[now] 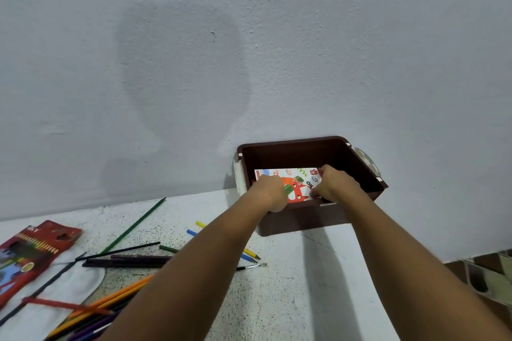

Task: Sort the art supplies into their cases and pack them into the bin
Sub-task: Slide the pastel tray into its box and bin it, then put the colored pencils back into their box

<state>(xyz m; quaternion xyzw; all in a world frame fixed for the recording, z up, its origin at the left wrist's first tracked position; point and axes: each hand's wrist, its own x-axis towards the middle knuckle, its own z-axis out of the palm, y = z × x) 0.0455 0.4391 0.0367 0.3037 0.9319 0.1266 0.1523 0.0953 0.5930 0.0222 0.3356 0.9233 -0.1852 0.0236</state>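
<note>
A dark brown bin (293, 148) stands against the wall at the back of the white speckled counter. Inside it lies a white and orange oil pastel box (291, 177). Both hands reach into the bin. My left hand (270, 192) grips the box's left end and my right hand (333, 184) grips its right end. Loose coloured pencils (110, 299) lie scattered on the counter at the lower left. A red pencil case (36, 252) lies open at the far left.
A long green pencil (133, 227), dark pencils (124, 260), a yellow and a blue marker (199, 227) and a thin paintbrush (252, 266) lie between the case and the bin. A white palette (55, 293) sits under the pencils. The counter ends at the right, above a tiled floor (487, 277).
</note>
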